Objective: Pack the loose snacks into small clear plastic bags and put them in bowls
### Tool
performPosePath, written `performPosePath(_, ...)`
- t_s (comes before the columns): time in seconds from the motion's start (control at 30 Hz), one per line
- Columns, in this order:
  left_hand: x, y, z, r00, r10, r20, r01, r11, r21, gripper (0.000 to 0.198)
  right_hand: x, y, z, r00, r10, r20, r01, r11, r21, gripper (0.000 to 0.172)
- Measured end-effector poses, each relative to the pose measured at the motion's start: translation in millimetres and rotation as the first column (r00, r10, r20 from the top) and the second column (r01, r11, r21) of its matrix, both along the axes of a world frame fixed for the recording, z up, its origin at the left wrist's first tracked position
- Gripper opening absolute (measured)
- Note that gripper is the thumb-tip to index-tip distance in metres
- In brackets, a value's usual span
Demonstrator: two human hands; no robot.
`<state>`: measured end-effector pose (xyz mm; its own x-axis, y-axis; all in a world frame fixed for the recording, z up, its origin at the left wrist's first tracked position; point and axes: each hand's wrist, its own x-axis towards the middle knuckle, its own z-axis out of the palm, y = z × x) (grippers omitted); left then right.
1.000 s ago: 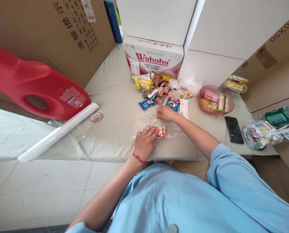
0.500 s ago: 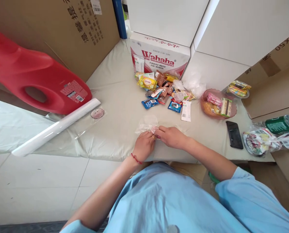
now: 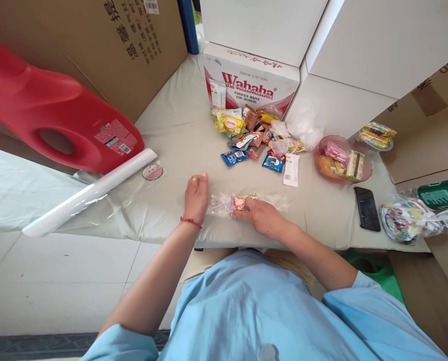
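At the front of the covered surface (image 3: pixel 182 150), my right hand (image 3: pixel 265 215) is closed on a small snack packet (image 3: pixel 239 203) in pink and yellow wrapping. Crinkled clear plastic film (image 3: pixel 219 204) spreads out on both sides of the packet, and part of it lies under my fingers. Just left of the film, my left hand (image 3: pixel 196 200) is raised edge-on with nothing visible in it. Its fingers are partly foreshortened but look open. A red cord bracelet (image 3: pixel 191 221) circles that wrist.
Behind my hands lies a heap of snack packets (image 3: pixel 252 138) against a Wahaha box (image 3: pixel 252 82). A pink bowl (image 3: pixel 321 173) of snacks and a phone (image 3: pixel 367 208) are to the right. On the left are a film roll (image 3: pixel 92 193) and a red jug (image 3: pixel 84 115).
My left hand has moved away from the packet, to the left and upward. The packet and film now show more fully beside my right hand, which has stayed on them.
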<state>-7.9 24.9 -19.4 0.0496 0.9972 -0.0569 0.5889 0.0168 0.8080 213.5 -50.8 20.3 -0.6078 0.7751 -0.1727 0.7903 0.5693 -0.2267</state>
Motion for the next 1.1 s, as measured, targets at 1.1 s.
performPosePath(1.1,66,-99,16.7,0.744,-0.275,-0.609,0.474,0.859,0.191,0.052,63,-9,-4.8,0.692,-0.645,-0.324,0.658,0.749,-0.085,0.01)
